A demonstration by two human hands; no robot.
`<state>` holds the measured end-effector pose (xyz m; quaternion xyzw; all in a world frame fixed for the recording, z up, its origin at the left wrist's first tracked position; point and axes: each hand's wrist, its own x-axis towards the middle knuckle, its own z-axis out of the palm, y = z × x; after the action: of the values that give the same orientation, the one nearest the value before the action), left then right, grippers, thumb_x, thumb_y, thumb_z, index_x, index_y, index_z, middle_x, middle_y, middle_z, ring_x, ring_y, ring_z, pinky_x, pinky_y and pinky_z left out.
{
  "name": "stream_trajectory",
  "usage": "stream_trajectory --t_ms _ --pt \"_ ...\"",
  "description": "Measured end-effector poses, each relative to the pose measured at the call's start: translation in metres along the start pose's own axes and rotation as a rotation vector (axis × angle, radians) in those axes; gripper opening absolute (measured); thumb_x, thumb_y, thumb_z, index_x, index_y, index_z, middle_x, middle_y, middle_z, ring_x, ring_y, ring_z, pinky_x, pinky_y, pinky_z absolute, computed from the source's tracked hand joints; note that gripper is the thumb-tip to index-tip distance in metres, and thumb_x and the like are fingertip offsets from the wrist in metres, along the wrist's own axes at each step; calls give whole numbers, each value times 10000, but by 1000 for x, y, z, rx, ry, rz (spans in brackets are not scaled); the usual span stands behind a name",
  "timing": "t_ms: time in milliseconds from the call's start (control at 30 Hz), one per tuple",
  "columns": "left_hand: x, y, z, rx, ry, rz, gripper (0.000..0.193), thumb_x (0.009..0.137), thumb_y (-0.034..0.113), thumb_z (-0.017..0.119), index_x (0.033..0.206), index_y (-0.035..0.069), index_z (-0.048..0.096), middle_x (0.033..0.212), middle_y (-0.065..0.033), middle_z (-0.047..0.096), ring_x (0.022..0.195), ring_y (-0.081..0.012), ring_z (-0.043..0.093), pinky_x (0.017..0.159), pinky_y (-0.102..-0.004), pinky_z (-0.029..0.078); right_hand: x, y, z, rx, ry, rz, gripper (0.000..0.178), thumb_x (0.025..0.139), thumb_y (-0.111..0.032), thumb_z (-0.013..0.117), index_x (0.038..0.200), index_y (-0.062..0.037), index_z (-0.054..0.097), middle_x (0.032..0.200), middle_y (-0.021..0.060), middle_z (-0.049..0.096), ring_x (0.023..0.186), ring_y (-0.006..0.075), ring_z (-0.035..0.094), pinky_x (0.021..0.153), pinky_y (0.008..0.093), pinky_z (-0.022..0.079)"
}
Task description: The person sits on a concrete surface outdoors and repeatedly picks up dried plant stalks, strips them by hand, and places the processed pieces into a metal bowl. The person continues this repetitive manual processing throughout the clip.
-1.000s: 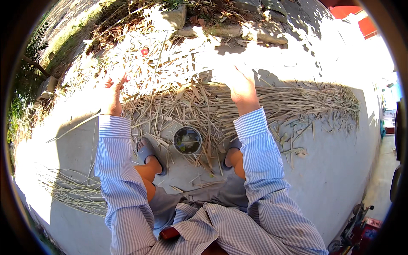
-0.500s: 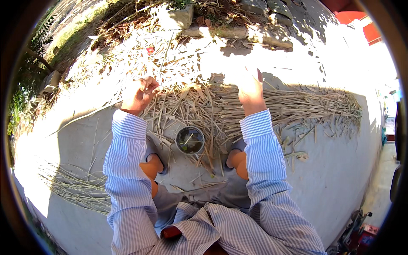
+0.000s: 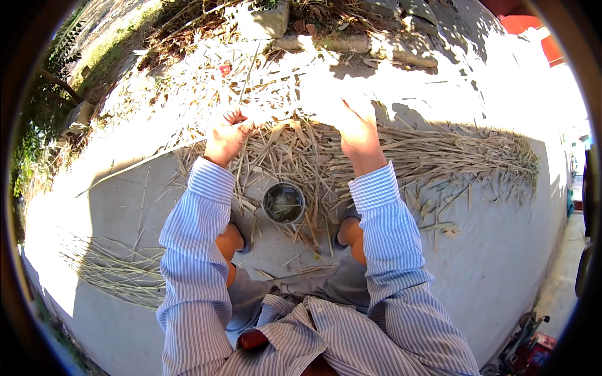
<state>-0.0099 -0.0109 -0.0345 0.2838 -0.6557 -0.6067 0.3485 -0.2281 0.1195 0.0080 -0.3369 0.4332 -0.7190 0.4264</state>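
Observation:
My left hand [image 3: 227,136] is closed in a pinch above the left side of the straw pile. A long, thin dry stalk [image 3: 147,157] runs from it down to the left. My right hand [image 3: 360,133] is raised over the pile's middle, its fingers washed out by bright sun, so its grip is hidden. Dry stalks and leafy husks [image 3: 301,147] lie loose below both hands. Between my feet stands a round container [image 3: 284,203] of dark liquid with bits of plant in it.
A thick bundle of dry stalks [image 3: 451,153] stretches to the right. Thinner greenish stalks [image 3: 119,272] lie at lower left on the concrete floor [image 3: 495,250]. Stone blocks [image 3: 351,45] edge a leaf-littered bed at the far side. A small red scrap [image 3: 225,69] lies among the husks.
My left hand has moved right, with the stalk shifting along with it. My right hand has moved slightly left, so the hands are closer together.

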Motion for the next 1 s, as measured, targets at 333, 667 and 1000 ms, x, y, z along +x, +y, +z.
stream_trajectory --t_ms 333,667,1000 --pt "15 4 -114 -516 535 49 189 896 231 655 976 64 614 846 -33 643 830 -115 614 626 -219 418 5 11 -35 -103 228 1 213 813 -13 645 1022 9 612 938 97 651 854 186 649 736 297 547" --pt "3 40 -23 768 84 371 250 726 100 728 939 31 617 846 -91 669 807 -272 602 720 -369 483 -1 17 6 71 18 -15 250 855 -15 584 1100 33 584 984 92 641 891 185 641 761 294 542" --pt "4 36 -2 100 18 83 107 811 140 697 851 48 659 748 -70 669 750 -196 648 681 -319 512 12 17 2 -137 -77 -72 331 928 -92 546 1228 45 527 1151 139 605 1012 221 616 860 323 522"
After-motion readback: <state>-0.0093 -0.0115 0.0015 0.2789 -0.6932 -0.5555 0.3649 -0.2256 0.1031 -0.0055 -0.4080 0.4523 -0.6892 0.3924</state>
